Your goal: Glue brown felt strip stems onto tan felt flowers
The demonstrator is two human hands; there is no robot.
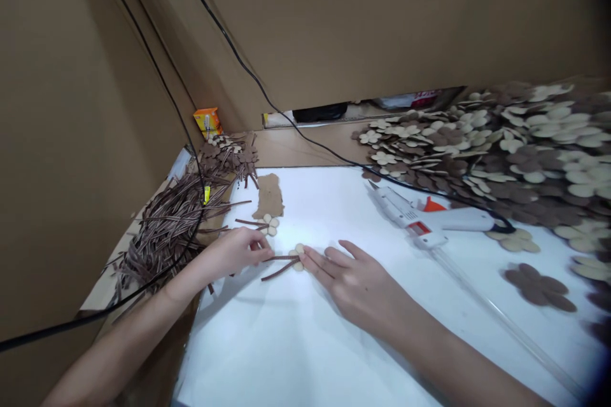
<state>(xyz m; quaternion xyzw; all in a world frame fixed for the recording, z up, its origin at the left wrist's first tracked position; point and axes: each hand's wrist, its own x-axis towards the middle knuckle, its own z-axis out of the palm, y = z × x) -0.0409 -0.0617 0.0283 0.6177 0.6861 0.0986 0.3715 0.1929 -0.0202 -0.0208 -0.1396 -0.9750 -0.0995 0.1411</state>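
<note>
On the white board lies a cream flower cutout with two brown strips running left from its middle. My right hand rests on the flower, its fingertips pressing near the centre and the fingers stretched out. My left hand pinches the far end of one brown strip between thumb and fingers. Just above sits another cream flower with brown strips attached. A white glue gun with an orange trigger lies on its side to the right, a clear glue stick sticking out of it.
A heap of brown strips lies at the left. Brown and cream flower cutouts pile up at the right. A torn cardboard piece is on the board. A black cable hangs across, and an orange box stands in the corner.
</note>
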